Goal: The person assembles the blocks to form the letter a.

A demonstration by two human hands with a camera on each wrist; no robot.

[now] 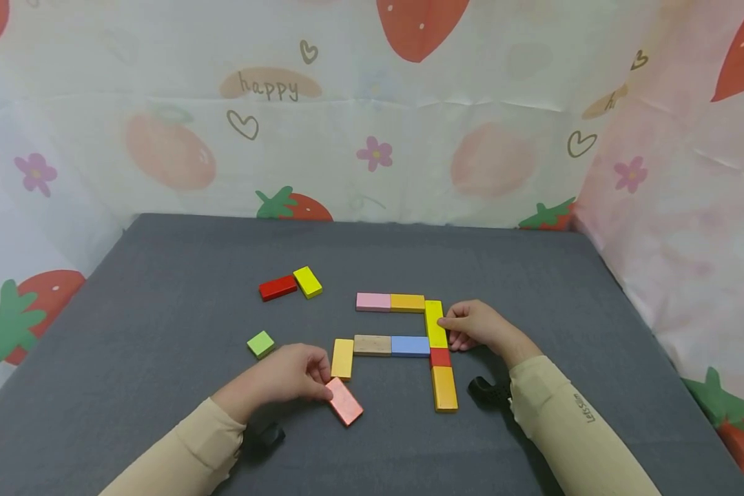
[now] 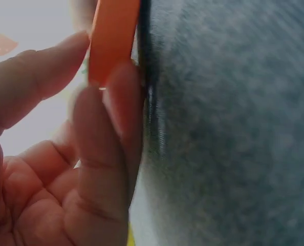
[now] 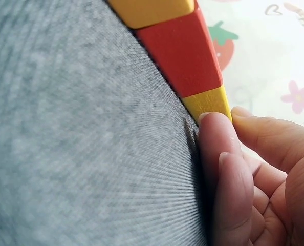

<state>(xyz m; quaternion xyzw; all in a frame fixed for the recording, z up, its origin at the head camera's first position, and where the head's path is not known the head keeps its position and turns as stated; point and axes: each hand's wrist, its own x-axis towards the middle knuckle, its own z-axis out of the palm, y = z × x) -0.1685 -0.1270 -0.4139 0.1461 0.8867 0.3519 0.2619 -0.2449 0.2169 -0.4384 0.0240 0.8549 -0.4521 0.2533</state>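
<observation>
My left hand (image 1: 294, 372) pinches one end of a salmon-pink block (image 1: 346, 405) between thumb and fingers. In the left wrist view this block (image 2: 113, 41) looks orange, its far end cut off by the frame. The thumb and index finger of my right hand (image 1: 486, 329) hold the long yellow block (image 1: 435, 324) at its right edge. A red block (image 1: 440, 357) and an orange-yellow block (image 1: 444, 389) continue that line toward me. Blue (image 1: 410, 346), plain wood (image 1: 373, 346) and pale yellow (image 1: 342, 359) blocks run left from it; the pink block lies just below the pale yellow one.
A light pink block (image 1: 373, 302) and an orange block (image 1: 407, 303) form the top row. Loose on the grey table (image 1: 192, 275) lie a red block (image 1: 277, 288), a yellow block (image 1: 308, 282) and a green block (image 1: 261, 344). A strawberry-print curtain (image 1: 372, 103) stands behind.
</observation>
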